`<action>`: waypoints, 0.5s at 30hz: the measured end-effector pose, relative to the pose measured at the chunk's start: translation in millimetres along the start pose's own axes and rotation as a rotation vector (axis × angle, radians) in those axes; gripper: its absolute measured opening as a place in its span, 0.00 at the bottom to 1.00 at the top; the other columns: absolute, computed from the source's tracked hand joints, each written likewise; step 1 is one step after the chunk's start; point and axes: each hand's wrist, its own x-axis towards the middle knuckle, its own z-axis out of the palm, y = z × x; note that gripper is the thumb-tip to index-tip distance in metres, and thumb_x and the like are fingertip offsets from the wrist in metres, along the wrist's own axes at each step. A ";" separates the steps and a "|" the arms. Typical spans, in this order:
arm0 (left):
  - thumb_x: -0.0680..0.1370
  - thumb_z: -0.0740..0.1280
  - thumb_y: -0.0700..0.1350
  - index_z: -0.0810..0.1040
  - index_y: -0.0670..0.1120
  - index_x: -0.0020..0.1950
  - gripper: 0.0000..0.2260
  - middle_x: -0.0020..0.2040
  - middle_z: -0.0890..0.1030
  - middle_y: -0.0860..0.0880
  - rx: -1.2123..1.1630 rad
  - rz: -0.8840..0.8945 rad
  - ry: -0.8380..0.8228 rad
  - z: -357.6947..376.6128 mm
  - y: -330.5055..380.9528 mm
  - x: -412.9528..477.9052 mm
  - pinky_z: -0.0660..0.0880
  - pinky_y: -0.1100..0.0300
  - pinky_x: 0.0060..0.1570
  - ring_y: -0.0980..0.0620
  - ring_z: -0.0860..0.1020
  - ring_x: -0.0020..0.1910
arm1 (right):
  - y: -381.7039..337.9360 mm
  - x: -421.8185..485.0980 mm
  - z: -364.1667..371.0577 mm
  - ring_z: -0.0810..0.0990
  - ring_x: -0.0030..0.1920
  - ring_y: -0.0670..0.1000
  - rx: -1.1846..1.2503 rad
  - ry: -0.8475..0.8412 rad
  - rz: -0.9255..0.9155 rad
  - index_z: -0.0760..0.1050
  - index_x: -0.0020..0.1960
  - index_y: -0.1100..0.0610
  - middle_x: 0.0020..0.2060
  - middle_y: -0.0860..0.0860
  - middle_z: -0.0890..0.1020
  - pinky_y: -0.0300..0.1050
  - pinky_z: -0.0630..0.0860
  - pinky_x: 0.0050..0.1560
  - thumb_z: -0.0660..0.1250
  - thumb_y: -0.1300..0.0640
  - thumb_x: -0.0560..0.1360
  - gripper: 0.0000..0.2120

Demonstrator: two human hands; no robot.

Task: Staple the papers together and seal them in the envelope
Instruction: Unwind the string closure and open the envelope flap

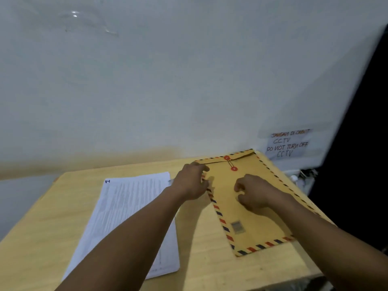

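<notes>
Two bare forearms reached forward from the bottom edge over a pale wooden table (pixel 205 267). Nearest, on the left, lay the papers (pixel 126 206), a printed stack flat on the table with a "1" written at a far corner, partly crossed by the left forearm. Just beside them to the right lay the envelope (pixel 249 208), brown with a red-and-blue striped border, its flap down and string running between two red buttons. The right hand (pixel 255 194) hovered over the envelope's middle, fingers loosely curled, holding nothing. Farther on, the left hand (pixel 192 181) rested on the envelope's left edge, fingers bent against it; whether it pinched the edge could not be told. Beyond, a handwritten note (pixel 288 144) was stuck to the white wall (pixel 168 80).
</notes>
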 end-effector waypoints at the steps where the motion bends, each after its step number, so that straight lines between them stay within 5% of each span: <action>1: 0.80 0.68 0.51 0.72 0.49 0.74 0.23 0.74 0.71 0.46 0.027 0.006 -0.018 7.1 7.6 7.0 0.71 0.48 0.68 0.44 0.68 0.72 | 2.4 -5.9 0.6 0.75 0.59 0.51 -0.016 0.009 -0.021 0.77 0.62 0.48 0.59 0.49 0.75 0.47 0.76 0.57 0.69 0.49 0.75 0.16; 8: 0.81 0.63 0.59 0.61 0.51 0.80 0.30 0.82 0.60 0.47 0.228 -0.004 -0.128 43.8 40.9 48.7 0.61 0.44 0.76 0.44 0.58 0.80 | 20.4 -22.8 -11.4 0.79 0.48 0.49 0.148 -0.041 -0.103 0.81 0.47 0.46 0.47 0.46 0.81 0.44 0.76 0.46 0.67 0.52 0.74 0.05; 15: 0.81 0.61 0.61 0.67 0.50 0.77 0.28 0.76 0.70 0.46 0.261 0.015 -0.199 53.4 41.8 64.4 0.69 0.48 0.70 0.45 0.67 0.74 | 48.5 48.7 -23.0 0.74 0.58 0.55 0.110 0.417 -0.018 0.83 0.51 0.49 0.52 0.50 0.80 0.52 0.75 0.55 0.71 0.47 0.76 0.08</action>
